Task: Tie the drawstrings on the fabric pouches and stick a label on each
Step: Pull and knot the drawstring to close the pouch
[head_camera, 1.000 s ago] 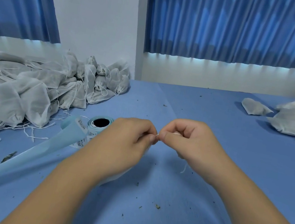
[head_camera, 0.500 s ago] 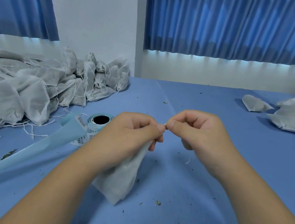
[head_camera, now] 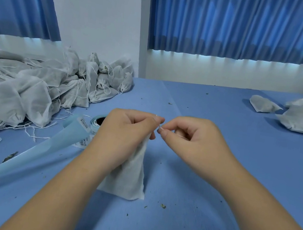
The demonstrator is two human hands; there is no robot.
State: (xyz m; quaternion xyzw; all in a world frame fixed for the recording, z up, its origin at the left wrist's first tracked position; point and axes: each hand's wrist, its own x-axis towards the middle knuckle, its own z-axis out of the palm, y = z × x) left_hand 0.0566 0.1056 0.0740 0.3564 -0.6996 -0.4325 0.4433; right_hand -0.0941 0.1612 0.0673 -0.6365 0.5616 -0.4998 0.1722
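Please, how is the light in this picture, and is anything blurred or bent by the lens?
Head view: soft bluish light filters through the curtains, brightest in the strip beneath them; faint shadows on the table beside the pouch; the wide lens bends lines near the edges; the drawstring is too thin to see sharply.

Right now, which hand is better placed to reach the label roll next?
Probably left: the label roll lies beside the left hand, though it grips the pouch; the right hand, pinching the drawstring, would have to cross over.
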